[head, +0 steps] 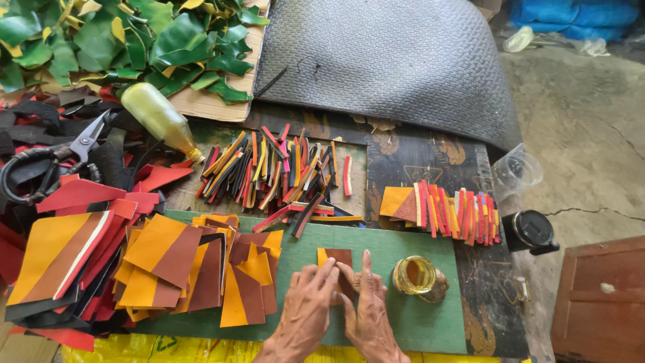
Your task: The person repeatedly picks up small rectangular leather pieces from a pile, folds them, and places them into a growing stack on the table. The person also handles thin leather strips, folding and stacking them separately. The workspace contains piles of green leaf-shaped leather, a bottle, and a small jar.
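At the far left, a pair of black-handled scissors [50, 161] lies on a heap of black and red leather offcuts [40, 128], its handles cut off partly by scraps. Above it, a pile of green leather scraps [134, 40] runs off the top and left edges. A yellowish squeeze bottle [158, 117] lies tilted, nozzle pointing toward a scatter of thin coloured strips [275, 168], too many and too overlapped to count.

Below, stacks of orange-and-brown patchwork pieces [175, 269] overlap the left end of a green board [410, 323] on the desk [437, 161]; the lower layers are hidden, so their number cannot be told. The largest piece [54, 255] sits on the leftmost stack.

Near the bottom centre, two bare hands press down on one small orange-and-brown square [339, 259] lying on the green board. The left hand [306, 312] lies flat with fingers spread on the square's lower left; the right hand [369, 316] lies flat just beside it, fingers extended over the square's right part. Neither grip is closed around anything; both are open and pressing. Most of the square is covered, and the wrists are cut off by the bottom edge.

Just right of the right hand stands one open glass jar [418, 275] of yellowish liquid, with bare green board in front of it. Behind it, a second row of strips [450, 212] lies on the dark desk. A dark woven mat [390, 60] curls over the desk's far edge. One clear plastic cup [517, 171] and one black round lidded object [532, 230] sit at the desk's right edge.
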